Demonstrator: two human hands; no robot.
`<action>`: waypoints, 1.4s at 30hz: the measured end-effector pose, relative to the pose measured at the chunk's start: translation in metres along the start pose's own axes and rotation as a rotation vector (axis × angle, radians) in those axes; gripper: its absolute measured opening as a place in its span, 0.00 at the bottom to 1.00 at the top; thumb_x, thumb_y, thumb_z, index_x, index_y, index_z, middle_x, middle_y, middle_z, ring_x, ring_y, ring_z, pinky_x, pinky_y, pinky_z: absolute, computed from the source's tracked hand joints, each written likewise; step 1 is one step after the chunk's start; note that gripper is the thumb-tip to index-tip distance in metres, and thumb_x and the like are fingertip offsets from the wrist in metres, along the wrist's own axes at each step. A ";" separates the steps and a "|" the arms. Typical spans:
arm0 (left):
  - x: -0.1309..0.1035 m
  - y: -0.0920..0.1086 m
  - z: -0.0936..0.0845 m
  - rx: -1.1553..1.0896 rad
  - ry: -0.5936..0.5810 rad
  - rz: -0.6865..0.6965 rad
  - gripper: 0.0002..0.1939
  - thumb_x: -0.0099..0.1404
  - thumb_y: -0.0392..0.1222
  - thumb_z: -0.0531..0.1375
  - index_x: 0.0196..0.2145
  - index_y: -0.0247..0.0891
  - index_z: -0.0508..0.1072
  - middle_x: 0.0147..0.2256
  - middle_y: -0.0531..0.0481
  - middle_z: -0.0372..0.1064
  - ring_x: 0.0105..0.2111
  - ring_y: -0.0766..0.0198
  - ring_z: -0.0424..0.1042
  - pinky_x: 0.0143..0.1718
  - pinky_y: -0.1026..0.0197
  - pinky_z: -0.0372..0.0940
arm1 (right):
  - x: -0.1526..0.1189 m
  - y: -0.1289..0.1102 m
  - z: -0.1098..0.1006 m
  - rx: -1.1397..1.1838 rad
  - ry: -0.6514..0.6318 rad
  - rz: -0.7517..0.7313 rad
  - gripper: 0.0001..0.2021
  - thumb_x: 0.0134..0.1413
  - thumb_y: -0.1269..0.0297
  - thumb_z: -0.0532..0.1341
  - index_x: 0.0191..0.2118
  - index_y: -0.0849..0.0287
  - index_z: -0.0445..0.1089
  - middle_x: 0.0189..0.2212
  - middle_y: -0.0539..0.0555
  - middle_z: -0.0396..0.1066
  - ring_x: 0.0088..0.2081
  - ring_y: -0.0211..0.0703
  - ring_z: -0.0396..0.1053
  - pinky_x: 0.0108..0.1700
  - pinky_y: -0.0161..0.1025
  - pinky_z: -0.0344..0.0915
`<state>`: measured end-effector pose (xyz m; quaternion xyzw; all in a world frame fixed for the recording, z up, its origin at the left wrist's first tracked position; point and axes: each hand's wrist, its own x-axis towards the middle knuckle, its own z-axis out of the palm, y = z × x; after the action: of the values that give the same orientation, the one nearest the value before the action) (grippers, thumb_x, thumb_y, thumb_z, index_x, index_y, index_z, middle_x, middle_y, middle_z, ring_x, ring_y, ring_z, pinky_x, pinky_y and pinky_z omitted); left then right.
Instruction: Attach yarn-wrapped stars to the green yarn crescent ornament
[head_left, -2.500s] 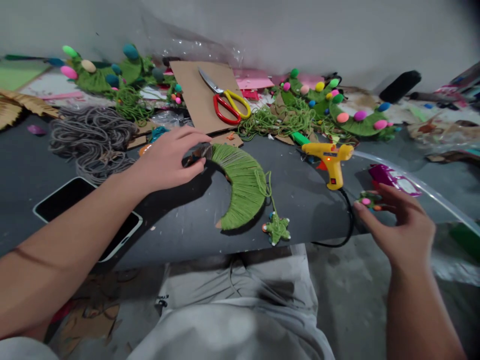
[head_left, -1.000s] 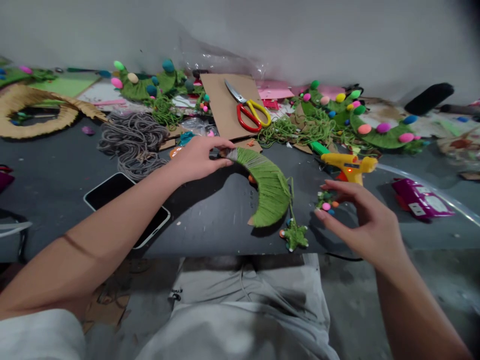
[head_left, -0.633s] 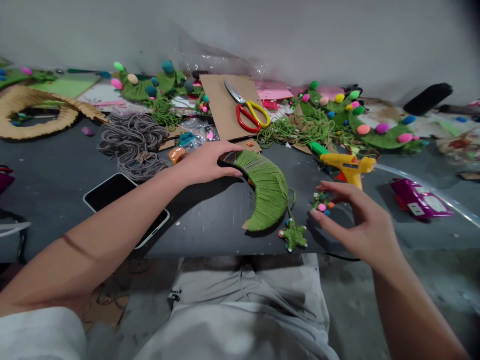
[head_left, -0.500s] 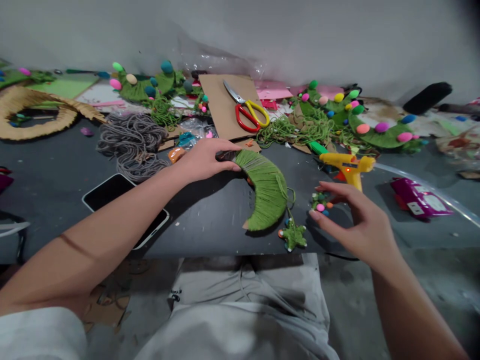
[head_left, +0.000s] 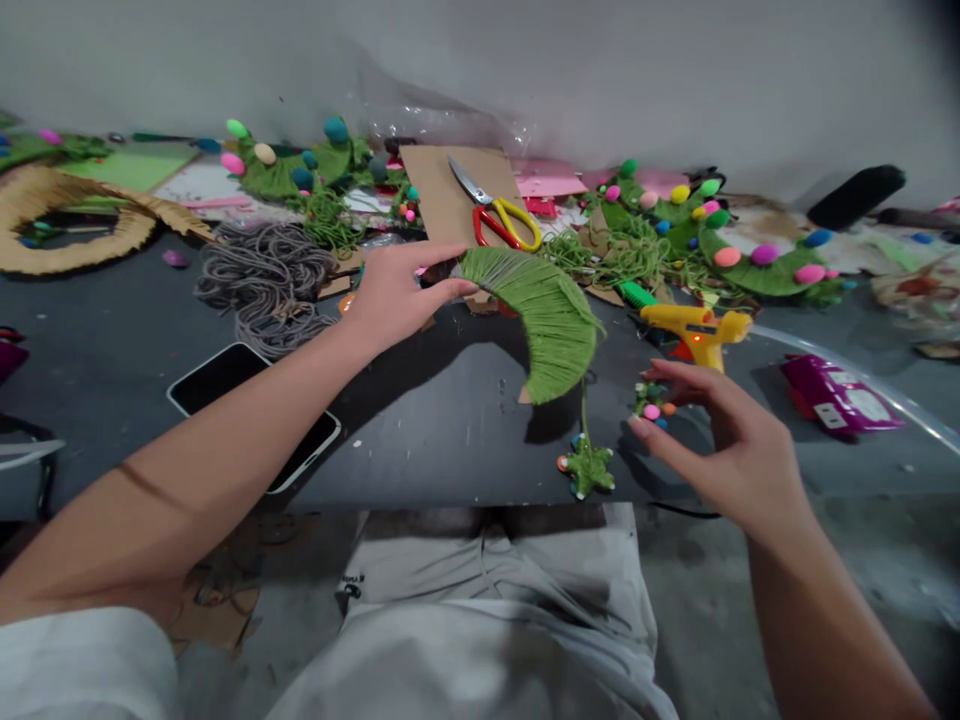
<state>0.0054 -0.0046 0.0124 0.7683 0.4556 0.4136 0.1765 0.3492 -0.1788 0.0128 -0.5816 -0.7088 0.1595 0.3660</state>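
My left hand [head_left: 397, 295] pinches the dark upper tip of a green yarn-wrapped crescent [head_left: 559, 325], which is raised off the grey table and casts a shadow beneath it. From the crescent a green strand runs down to a small green star [head_left: 589, 468] with white-tipped points, near the table's front edge. My right hand [head_left: 731, 440] holds a small green piece [head_left: 651, 402] dotted with pink, orange and blue balls between thumb and fingers, to the right of the crescent.
A yellow glue gun [head_left: 697, 330] with a lit red spot stands behind my right hand. Scissors [head_left: 495, 210] lie on cardboard [head_left: 427, 190]. Grey yarn [head_left: 262, 275] and a phone [head_left: 225, 380] are at left, a purple packet [head_left: 840, 395] at right. Decorated green crescents [head_left: 757, 262] line the back.
My left hand has lifted the crescent up and slightly right, stretching the strand above the star. My right hand has shifted slightly right with the small piece.
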 end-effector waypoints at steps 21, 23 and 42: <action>0.005 -0.036 -0.018 0.197 -0.159 -0.062 0.23 0.63 0.53 0.71 0.55 0.51 0.83 0.53 0.52 0.82 0.53 0.44 0.80 0.58 0.43 0.73 | -0.007 -0.011 -0.004 0.014 0.001 -0.049 0.24 0.59 0.61 0.71 0.60 0.42 0.73 0.55 0.54 0.76 0.46 0.51 0.73 0.51 0.54 0.71; 0.005 -0.037 -0.018 0.200 -0.167 -0.071 0.24 0.63 0.52 0.71 0.56 0.49 0.83 0.54 0.50 0.82 0.53 0.45 0.80 0.58 0.45 0.73 | -0.007 -0.010 -0.003 0.018 0.003 -0.060 0.24 0.58 0.62 0.72 0.60 0.45 0.73 0.54 0.54 0.76 0.46 0.48 0.73 0.51 0.51 0.70; 0.002 -0.036 -0.014 0.239 -0.262 -0.020 0.27 0.64 0.56 0.68 0.58 0.45 0.81 0.56 0.43 0.80 0.57 0.44 0.77 0.60 0.43 0.69 | -0.007 -0.021 0.003 0.041 -0.044 -0.101 0.23 0.59 0.64 0.72 0.60 0.49 0.73 0.55 0.56 0.75 0.52 0.49 0.74 0.52 0.48 0.72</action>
<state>-0.0247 0.0147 -0.0015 0.8265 0.4824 0.2510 0.1459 0.3326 -0.1899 0.0219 -0.5339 -0.7416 0.1682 0.3698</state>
